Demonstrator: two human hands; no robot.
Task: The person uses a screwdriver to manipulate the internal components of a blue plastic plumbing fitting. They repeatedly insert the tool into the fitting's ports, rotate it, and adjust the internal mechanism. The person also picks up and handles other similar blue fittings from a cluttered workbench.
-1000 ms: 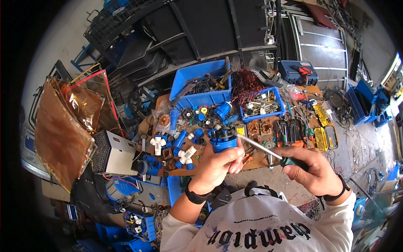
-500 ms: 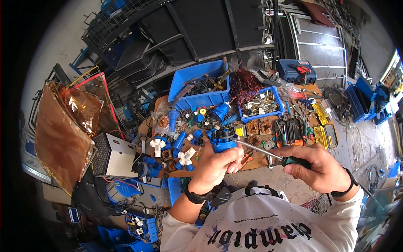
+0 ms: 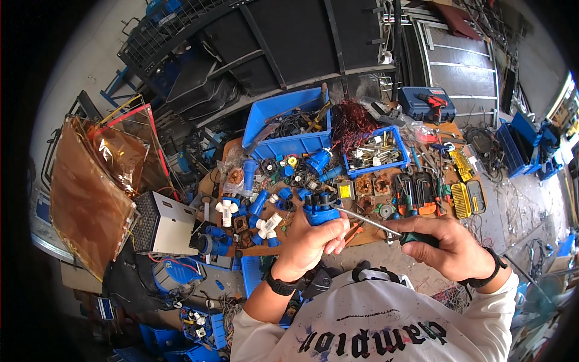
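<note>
While a blue-and-black connector (image 3: 321, 215) was gripped in the left hand (image 3: 310, 241), its black end pointed up, away from the palm, and its base partly hidden, a screwdriver (image 3: 387, 229) was gripped by the right hand (image 3: 447, 246), its long axis slanted leftward to that connector, tip contact unclear.

Noted on white shirt (image 3: 386, 295), near side of desk (image 3: 374, 235): large black gothic lettering (image 3: 381, 339), upside down; smaller black print (image 3: 369, 315), closer to desk.
</note>
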